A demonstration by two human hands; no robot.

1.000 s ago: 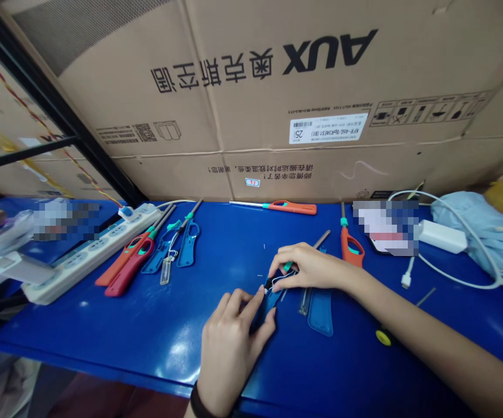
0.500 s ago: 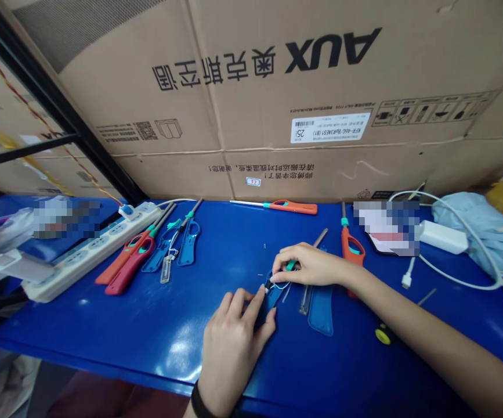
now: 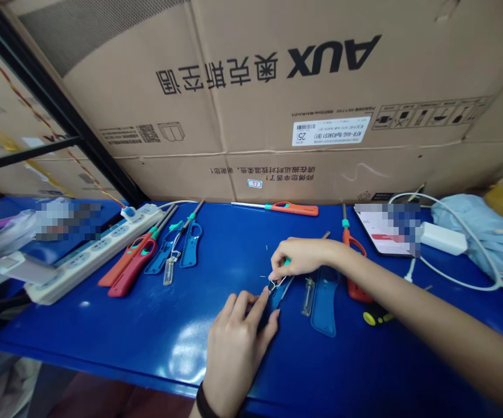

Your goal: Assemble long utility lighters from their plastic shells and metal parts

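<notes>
Between my hands lies a blue lighter shell half [image 3: 277,298], with a small black part [image 3: 272,285] and white wires at its upper end. My left hand [image 3: 239,339] has its index finger against the black part and its thumb along the shell. My right hand [image 3: 297,257] pinches at the black part and wire from above; its fingers partly hide a green trigger [image 3: 287,262]. To the right are a clear fuel tank [image 3: 307,297] and another blue shell half [image 3: 324,307]. A metal tube runs beneath my right wrist.
An orange lighter [image 3: 297,209] lies at the back, another [image 3: 359,290] by my right forearm. At left are orange and red lighters [image 3: 131,270], an opened blue lighter [image 3: 189,247] and a power strip [image 3: 90,255]. A yellow-black screwdriver [image 3: 375,315], phone [image 3: 384,232] and charger [image 3: 442,238] are at right.
My right hand has shifted slightly left and down, still pinching at the black part. My left hand stays against it. The view has shifted slightly, and more of the screwdriver shows beside my forearm.
</notes>
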